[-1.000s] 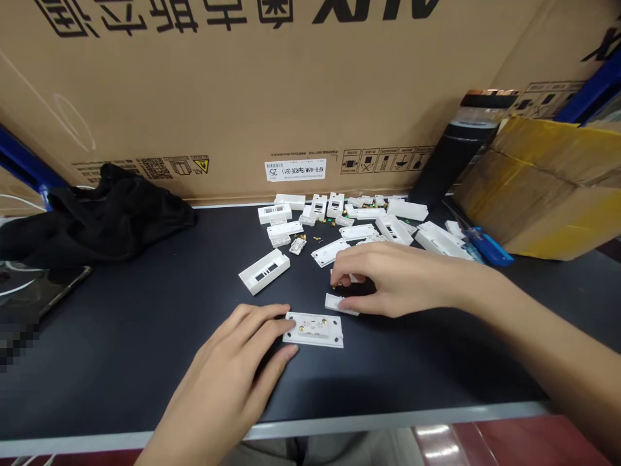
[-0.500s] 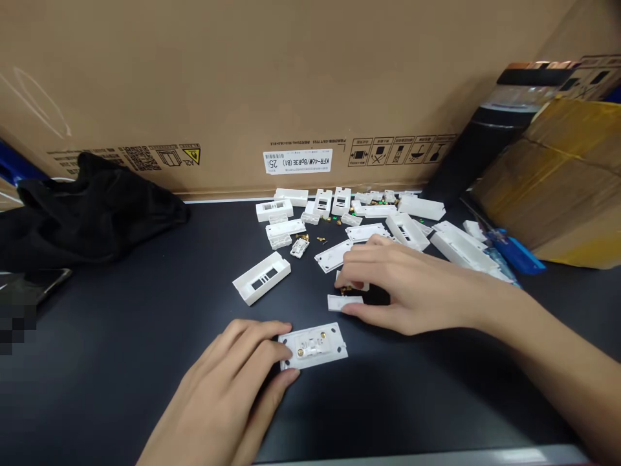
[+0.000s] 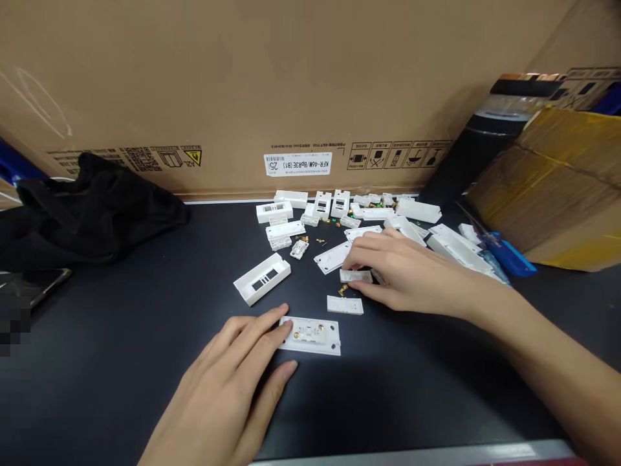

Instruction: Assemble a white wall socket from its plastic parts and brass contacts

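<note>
In front of me on the dark tabletop lies a white plastic base plate (image 3: 330, 336) with a small white insert and two brass contacts on it. My left hand (image 3: 228, 382) rests fingertips on the plate's left end, thumb apart from it. Farther right, my right hand (image 3: 388, 265) has thumb and fingers closed on a small white plastic piece (image 3: 354, 276). Just below that are small brass parts (image 3: 343, 290) and a flat white rectangular piece (image 3: 345, 305). A white housing with slots (image 3: 262, 279) lies up and left of the plate.
Several white plates, housings and small brass parts lie along the back, among them a white housing (image 3: 274, 211). A large cardboard box (image 3: 272, 77) stands behind. Black cloth (image 3: 92, 217) is at left; a black bottle (image 3: 466, 152), taped box (image 3: 557, 194) and blue-handled screwdriver (image 3: 509, 254) are at right.
The base plate has turned slightly and moved up and left; my left thumb has come off it. My right thumb has left the flat rectangular piece and now grips the small piece behind it.
</note>
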`<state>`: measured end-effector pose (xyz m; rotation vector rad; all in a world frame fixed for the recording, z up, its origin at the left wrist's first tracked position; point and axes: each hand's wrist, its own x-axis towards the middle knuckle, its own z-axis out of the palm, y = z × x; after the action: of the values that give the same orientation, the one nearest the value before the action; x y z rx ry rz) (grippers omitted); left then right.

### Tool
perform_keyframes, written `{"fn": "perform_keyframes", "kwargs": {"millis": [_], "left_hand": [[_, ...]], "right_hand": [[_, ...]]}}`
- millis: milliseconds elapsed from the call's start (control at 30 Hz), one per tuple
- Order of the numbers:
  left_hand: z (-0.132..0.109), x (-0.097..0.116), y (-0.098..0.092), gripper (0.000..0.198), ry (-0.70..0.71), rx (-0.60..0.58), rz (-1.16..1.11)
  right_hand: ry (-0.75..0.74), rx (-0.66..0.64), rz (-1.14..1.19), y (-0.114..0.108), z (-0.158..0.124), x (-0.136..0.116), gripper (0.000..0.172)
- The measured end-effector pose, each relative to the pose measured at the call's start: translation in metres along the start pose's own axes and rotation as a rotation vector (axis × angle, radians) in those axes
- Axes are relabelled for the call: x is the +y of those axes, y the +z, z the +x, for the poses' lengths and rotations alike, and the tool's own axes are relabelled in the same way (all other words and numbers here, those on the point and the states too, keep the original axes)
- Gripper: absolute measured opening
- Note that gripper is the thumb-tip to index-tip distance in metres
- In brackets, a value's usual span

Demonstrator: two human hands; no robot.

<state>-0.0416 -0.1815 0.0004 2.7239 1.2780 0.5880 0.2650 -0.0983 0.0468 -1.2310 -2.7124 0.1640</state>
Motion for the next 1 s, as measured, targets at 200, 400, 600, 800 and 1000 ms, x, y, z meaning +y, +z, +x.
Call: {"fn": "perform_keyframes", "kwargs": {"millis": [200,400,600,800,1000], "left_hand": [[-0.001,0.001,0.0,0.044,-0.018,-0.024,0.008],[0.001,0.001,-0.002,0.044,0.022,-0.023,0.006],[0.002,0.001,-0.003,0.043,0.043,-0.027,0.008],[0.003,0.002,-0.003,0.042,0.028,-0.028,0.025],[0.0,0.001,-0.002,0.044,0.016,-0.052,0.014]], "right_hand": [[0.047,-0.02,-0.003,0.001,0.0,0.004,0.016],[0.047,0.027,-0.057,0.001,0.0,0.0,0.019],[-0.022,-0.015,0.094,-0.01,-0.005,-0.008,0.021],[-0.074,-0.148,0.179,-0.009,-0.004,-0.013,0.019],[-0.057,-0.134,0.168,-0.007,-0.004,-0.016,0.012]]}}
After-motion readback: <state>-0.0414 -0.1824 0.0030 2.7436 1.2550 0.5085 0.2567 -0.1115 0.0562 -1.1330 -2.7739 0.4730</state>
